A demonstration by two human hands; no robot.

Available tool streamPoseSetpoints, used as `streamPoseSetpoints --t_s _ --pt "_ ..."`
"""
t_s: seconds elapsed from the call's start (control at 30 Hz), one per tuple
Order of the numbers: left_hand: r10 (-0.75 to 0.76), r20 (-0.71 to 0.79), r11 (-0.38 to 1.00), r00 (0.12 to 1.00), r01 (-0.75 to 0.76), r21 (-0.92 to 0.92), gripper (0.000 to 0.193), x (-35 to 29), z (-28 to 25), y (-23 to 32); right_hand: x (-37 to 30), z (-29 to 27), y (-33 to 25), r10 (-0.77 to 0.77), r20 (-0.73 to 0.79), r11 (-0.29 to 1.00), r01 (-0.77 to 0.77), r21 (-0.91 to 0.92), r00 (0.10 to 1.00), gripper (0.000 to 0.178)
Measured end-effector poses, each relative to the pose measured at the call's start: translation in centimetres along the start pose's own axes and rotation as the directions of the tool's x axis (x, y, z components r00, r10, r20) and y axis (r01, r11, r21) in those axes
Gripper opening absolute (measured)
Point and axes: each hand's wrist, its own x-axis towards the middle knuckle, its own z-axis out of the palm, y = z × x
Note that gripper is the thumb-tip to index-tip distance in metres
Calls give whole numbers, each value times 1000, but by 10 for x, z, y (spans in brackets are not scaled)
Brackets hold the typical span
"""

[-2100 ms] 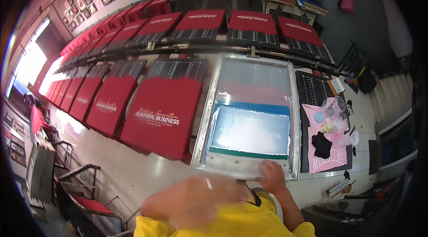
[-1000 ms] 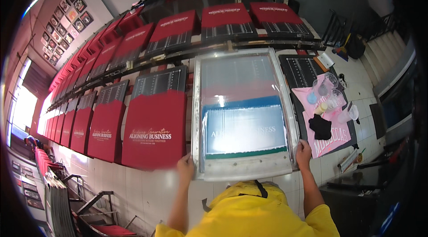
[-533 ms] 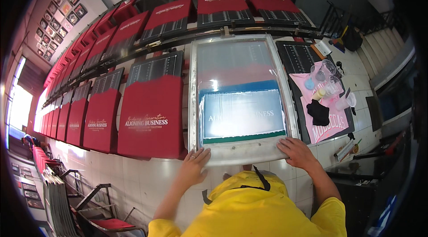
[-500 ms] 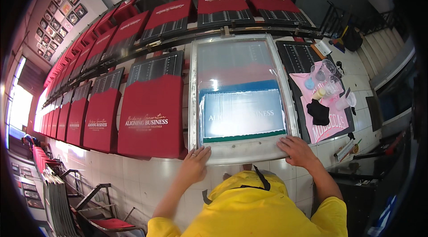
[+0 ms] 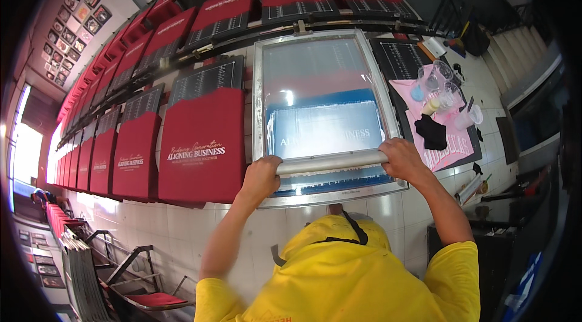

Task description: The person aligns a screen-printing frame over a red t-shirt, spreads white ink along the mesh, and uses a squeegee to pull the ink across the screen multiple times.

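Both hands (image 5: 262, 178) are curled closed around opposite ends of the squeegee (image 5: 331, 163), which lies across the near part of the screen frame (image 5: 259, 98), where uneven pressure could streak the white ink (image 5: 330, 117).

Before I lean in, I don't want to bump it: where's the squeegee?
In the head view, right of centre, the squeegee spans the screen frame's lower part, held between the left hand and right hand.

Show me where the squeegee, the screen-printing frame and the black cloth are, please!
Squeegee (image 5: 332, 162), head view: the middle of its long bar.
Screen-printing frame (image 5: 259, 110), head view: its left metal rail.
Black cloth (image 5: 431, 133), head view: its crumpled middle.
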Motion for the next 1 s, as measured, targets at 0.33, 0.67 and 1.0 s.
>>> streamPoseSetpoints --t_s 0.33,0.67,1.0 --pt "167 -271 979 948 -127 157 46 -52 66 -4 -49 50 -16 -58 -239 998 61 4 969 22" --pt "152 -263 983 953 -119 138 35 54 34 -37 48 52 36 -35 -174 998 26 -55 984 26" --pt "76 -172 990 982 -55 126 35 64 9 -29 55 29 34 -10 -205 1000 8 -12 979 28"
